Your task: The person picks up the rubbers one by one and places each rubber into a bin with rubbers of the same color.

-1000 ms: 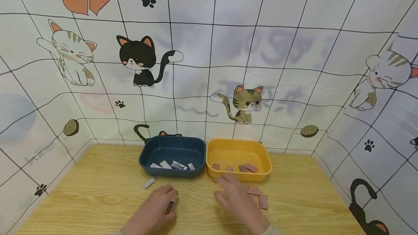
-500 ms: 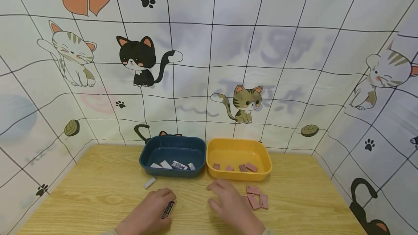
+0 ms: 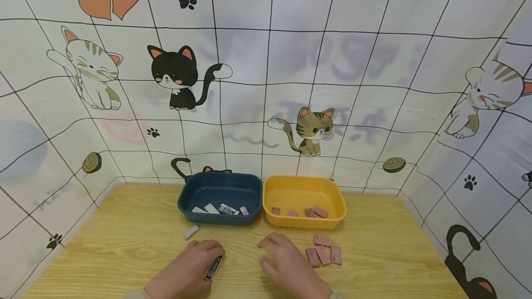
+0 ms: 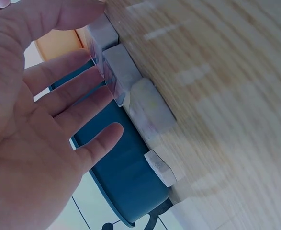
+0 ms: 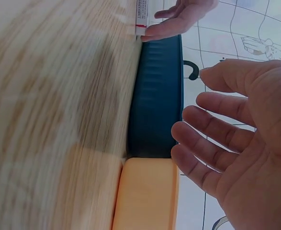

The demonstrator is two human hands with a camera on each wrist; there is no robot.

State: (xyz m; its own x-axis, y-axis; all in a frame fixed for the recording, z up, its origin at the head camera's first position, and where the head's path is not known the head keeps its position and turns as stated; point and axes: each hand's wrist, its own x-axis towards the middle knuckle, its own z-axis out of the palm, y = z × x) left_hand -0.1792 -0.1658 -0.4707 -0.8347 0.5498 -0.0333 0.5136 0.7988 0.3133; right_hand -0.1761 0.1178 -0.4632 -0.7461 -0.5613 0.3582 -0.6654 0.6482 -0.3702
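Observation:
My left hand is low over the tabletop, its fingers fairly straight beside white erasers. One eraser with a dark printed sleeve shows between thumb and fingertips. In the left wrist view a row of erasers lies along those fingertips, and the thumb tip is right at the nearest one. My right hand hovers in front of the yellow basin, palm facing left, fingers relaxed and holding nothing. Several pink erasers lie to its right. A lone white eraser lies beyond the left hand.
A dark blue basin with several white erasers stands beside the yellow one, which contains several pink erasers. Both stand at the back of the wooden table, against a wall covering printed with cats.
My right hand has drawn back from the yellow basin, down and left, uncovering the pink erasers. My left hand has shifted slightly left, and more of the sleeved eraser shows.

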